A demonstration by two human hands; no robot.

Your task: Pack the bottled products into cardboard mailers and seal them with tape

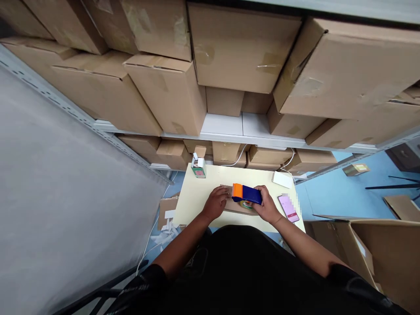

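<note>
My right hand [266, 205] is wrapped round the blue end of an orange and blue tape dispenser [251, 195], with part of a tape roll showing under it. The dispenser lies over a small flat cardboard box [238, 207] on the pale yellow table [216, 174]. At the left end of that box rests my left hand [216, 202], its fingers stretched out along the cardboard near the dispenser's orange head. Whether the dispenser touches the box I cannot tell.
On the table stand an opened green and white carton [198, 168], a white box [282, 180] and a phone [288, 208]. Shelves of cardboard boxes [244, 48] rise behind. A large open carton [348, 245] is at my right; paper scraps [166, 234] lie on the floor at left.
</note>
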